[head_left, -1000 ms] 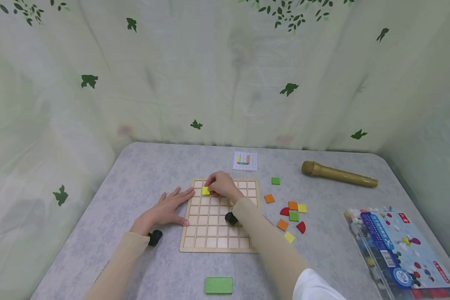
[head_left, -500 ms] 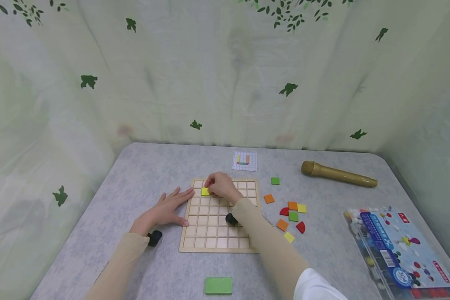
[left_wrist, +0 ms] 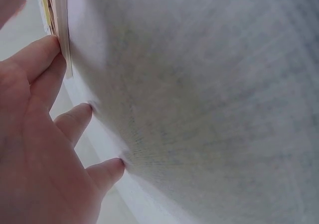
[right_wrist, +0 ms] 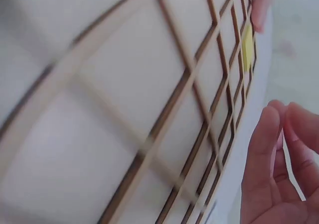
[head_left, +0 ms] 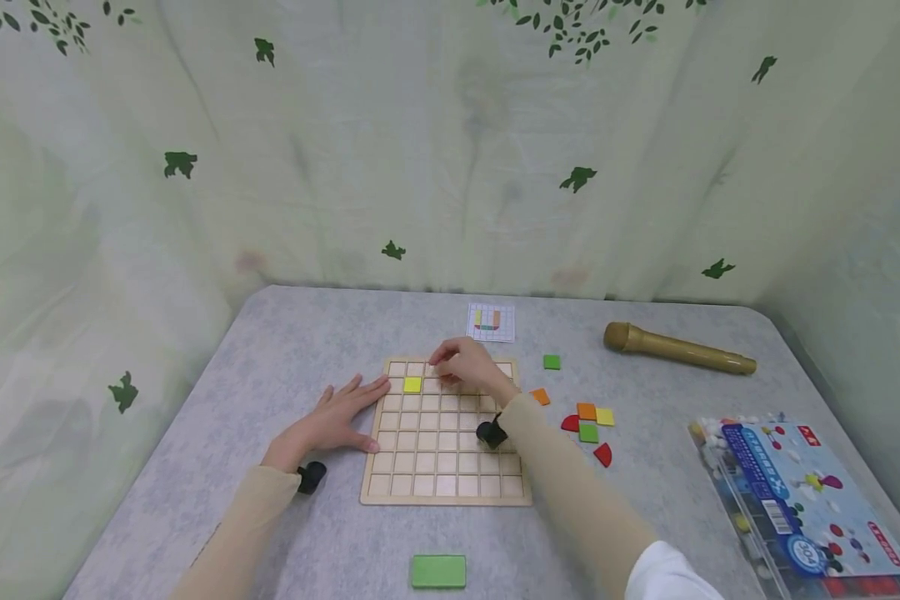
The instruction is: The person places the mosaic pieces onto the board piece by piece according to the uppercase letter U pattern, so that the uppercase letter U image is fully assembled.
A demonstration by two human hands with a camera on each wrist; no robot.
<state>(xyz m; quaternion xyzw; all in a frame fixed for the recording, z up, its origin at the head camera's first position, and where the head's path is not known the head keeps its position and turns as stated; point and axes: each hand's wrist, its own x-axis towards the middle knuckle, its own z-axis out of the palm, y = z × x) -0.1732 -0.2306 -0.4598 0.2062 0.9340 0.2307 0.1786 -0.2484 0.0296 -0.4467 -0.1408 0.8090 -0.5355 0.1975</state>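
A wooden grid board (head_left: 423, 462) lies on the table. One yellow square tile (head_left: 412, 384) sits in a cell near its upper left corner. My left hand (head_left: 333, 421) spreads flat at the board's left side; in the left wrist view its fingers (left_wrist: 42, 55) touch the board's edge (left_wrist: 62, 35). Over the board's upper part, right of the yellow tile, is my right hand (head_left: 468, 367). Its fingers (right_wrist: 261, 149) bend loosely with thumb and fingertips close together, and nothing shows between them.
A card with a coloured pattern (head_left: 491, 322) lies behind the board. To the right are loose tiles, among them a green square (head_left: 552, 362) and a red quarter-circle (head_left: 603, 454). Beyond are a gold microphone (head_left: 678, 348) and a plastic case (head_left: 817, 500). A green block (head_left: 438, 572) lies in front.
My right hand has let go of the yellow tile and moved to the right, its forearm now covering some loose tiles. The yellow tile stays in its cell. My left hand has not moved.
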